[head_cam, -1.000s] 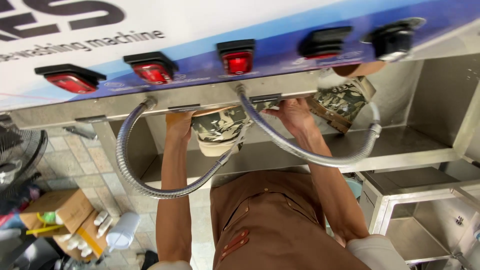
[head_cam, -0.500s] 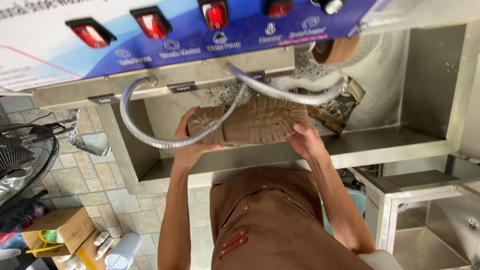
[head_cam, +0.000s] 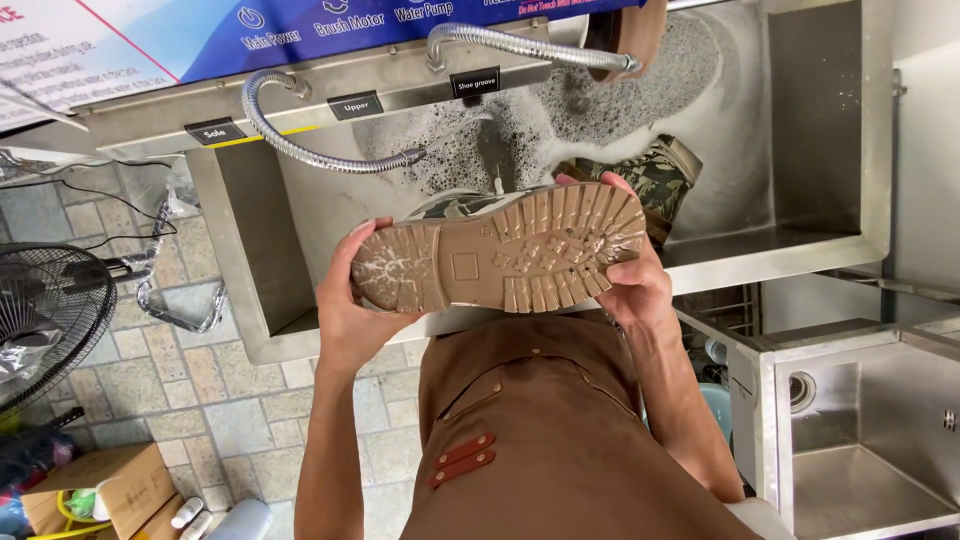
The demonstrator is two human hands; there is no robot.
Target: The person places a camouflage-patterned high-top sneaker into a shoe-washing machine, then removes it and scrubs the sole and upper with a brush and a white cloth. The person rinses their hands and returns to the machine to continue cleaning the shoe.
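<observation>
Both my hands hold one boot (head_cam: 500, 252) sideways over the steel wash basin (head_cam: 770, 250), its tan lugged sole turned up at me and streaked with foam. My left hand (head_cam: 350, 320) cups the heel end. My right hand (head_cam: 630, 285) grips the toe end. A second boot (head_cam: 655, 180) with a camouflage upper lies in the basin behind, partly hidden by the first. Foam (head_cam: 560, 120) covers the basin's back wall.
Two flexible metal hoses (head_cam: 300, 150) hang from the machine's front panel above the basin. A round brush (head_cam: 625, 35) sits at the top. A smaller steel sink (head_cam: 870, 440) stands at right. A fan (head_cam: 45, 320) and a cardboard box (head_cam: 90, 490) are on the tiled floor at left.
The camera has tilted down, so the buttons have left the view. I have drawn the boot out from under the panel and turned its sole up toward me.
</observation>
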